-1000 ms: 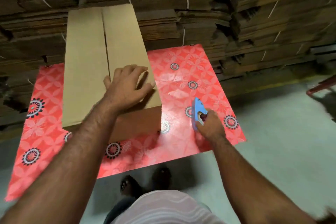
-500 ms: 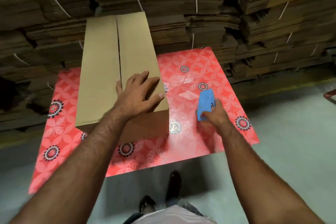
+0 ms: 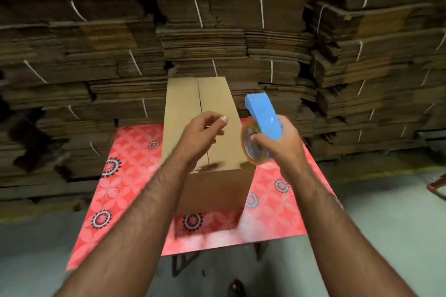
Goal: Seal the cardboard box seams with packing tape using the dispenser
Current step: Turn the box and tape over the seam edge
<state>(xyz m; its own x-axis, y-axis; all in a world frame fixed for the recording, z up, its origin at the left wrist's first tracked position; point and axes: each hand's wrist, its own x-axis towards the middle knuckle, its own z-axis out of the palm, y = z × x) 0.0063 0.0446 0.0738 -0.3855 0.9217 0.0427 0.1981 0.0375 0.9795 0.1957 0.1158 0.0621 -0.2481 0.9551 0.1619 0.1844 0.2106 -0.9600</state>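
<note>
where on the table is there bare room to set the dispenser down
Bare red tablecloth lies left of the cardboard box, and a narrower strip right of it, under the right hand holding the tape dispenser. The middle is taken by the box.

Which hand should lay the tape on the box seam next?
Right hand: it already grips the blue tape dispenser beside the brown cardboard box. The left hand hovers empty above the seam.

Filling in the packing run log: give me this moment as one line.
right hand: grips tape dispenser, raised | left hand: above cardboard box, holds nothing | centre seam: untaped
</note>
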